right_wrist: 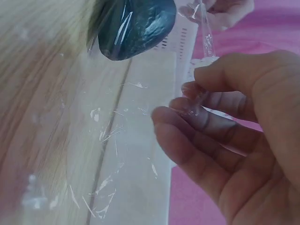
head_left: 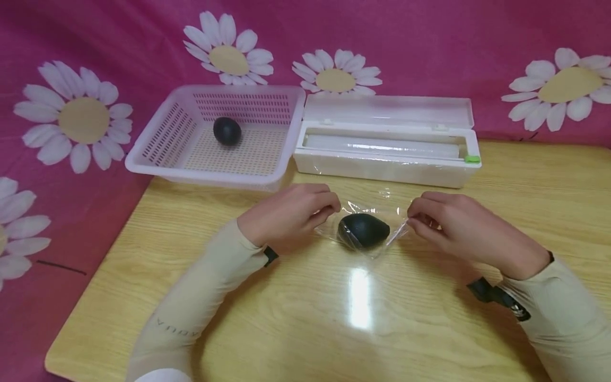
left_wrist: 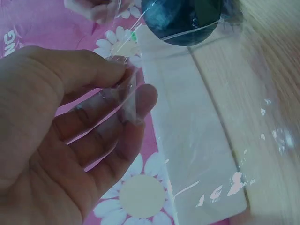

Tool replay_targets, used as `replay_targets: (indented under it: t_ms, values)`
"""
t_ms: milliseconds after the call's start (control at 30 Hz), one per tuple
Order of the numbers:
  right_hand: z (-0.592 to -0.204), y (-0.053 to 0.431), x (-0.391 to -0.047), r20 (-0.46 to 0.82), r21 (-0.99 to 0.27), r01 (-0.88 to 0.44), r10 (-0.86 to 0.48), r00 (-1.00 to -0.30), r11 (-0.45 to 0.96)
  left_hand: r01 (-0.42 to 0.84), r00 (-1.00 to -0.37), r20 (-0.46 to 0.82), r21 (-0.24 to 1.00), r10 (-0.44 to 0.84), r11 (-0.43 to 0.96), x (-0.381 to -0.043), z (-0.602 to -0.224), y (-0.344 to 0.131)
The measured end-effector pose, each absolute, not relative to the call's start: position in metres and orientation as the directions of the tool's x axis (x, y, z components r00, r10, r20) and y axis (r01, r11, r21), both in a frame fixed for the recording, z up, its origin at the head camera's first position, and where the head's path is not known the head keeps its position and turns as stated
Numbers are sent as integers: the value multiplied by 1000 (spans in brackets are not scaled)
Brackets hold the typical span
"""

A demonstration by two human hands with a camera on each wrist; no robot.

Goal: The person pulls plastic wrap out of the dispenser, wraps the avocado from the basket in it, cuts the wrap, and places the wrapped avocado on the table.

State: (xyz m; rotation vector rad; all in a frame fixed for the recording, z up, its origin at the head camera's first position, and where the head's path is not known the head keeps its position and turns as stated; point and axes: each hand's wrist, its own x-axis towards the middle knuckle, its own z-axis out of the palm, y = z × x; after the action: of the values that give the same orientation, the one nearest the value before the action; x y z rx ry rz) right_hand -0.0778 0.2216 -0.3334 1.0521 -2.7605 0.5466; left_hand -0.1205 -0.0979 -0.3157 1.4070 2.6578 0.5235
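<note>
A dark, smooth avocado (head_left: 365, 231) lies in a sheet of clear cling film (head_left: 397, 234) at the middle of the table, its narrow end toward the right. To its left, my left hand (head_left: 297, 211) pinches one side of the film between thumb and fingers. My right hand (head_left: 460, 227) pinches the opposite side, where the film is gathered into a narrow strand. In the left wrist view the film edge (left_wrist: 132, 101) crosses the fingertips. Film creases and glints cover the avocado (right_wrist: 138, 28) in the right wrist view.
Behind the hands stands a white cling film box (head_left: 382, 168), lid raised, with a film roll (head_left: 382, 146) inside and a green slider (head_left: 472, 159) at its right end. Left of it, a pale plastic basket (head_left: 215, 180) holds another dark avocado (head_left: 227, 131). A flowered pink cloth (head_left: 406, 32) hangs behind the table.
</note>
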Motion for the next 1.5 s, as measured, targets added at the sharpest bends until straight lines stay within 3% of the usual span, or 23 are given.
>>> replay_targets:
  t_ms: [367,667,900,1067,1300,1500]
  values:
    - [-347,192,-102,279,-324,-688,-630,-725,649,784,-584,44,290,810,550,-136,-335,-71]
    - [-362,178,-108,232,-344,-686,-649,-724,641,832,-531,79,240,844,501,-138,-348,-59]
    - [-365,175,-105,195,-390,-626,-604,-773,675,815,-565,102,229,819,533,-139,-353,-57]
    - [-364,173,-102,140,-457,-573,-581,-802,681,805,-574,99,250,813,538,-139,-355,-59]
    - [-367,177,-98,104,-515,-560,-601,-793,650,779,-600,128,318,790,541,-139,-359,-62]
    - [-364,181,-93,-7,-546,-514,-617,-787,662,781,-592,175,364,787,507,-139,-362,-64]
